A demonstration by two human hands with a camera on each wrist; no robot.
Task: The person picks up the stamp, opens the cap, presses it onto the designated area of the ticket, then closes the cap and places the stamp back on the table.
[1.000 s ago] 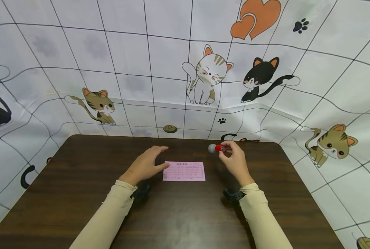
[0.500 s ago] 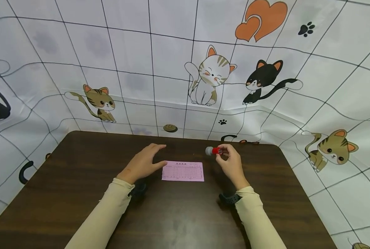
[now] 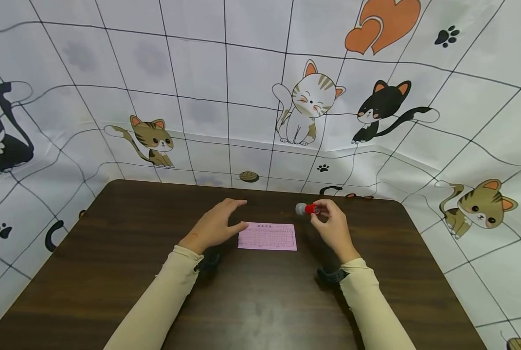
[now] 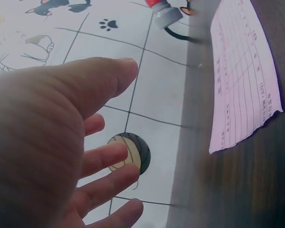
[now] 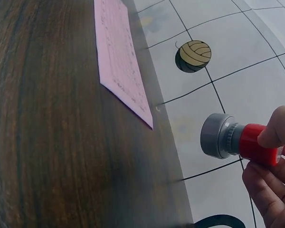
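Between the thumb and fingers of my right hand [image 3: 333, 231] is a small red and grey stamp [image 3: 302, 209], held above the back of the table. In the right wrist view the red body is pinched, and the wide round grey end [image 5: 216, 135] points away from the hand. My left hand [image 3: 216, 226] hovers with thumb and fingers spread, holding nothing. Its thumb tip overlaps the left edge of a pink printed slip [image 3: 266, 236] in the head view; the left wrist view shows the thumb apart from the paper. The slip lies flat between the hands, with one ragged short edge.
The dark wooden table [image 3: 260, 296] has rounded back corners. Behind it and along its sides hangs a white gridded sheet [image 3: 199, 73] printed with cats, hearts and paw prints. Each wrist wears a dark band [image 3: 332, 276].
The head view has turned slightly, so the table and slip sit a little farther right in it. Both hands keep nearly the same pose, and the stamp stays in the right hand.
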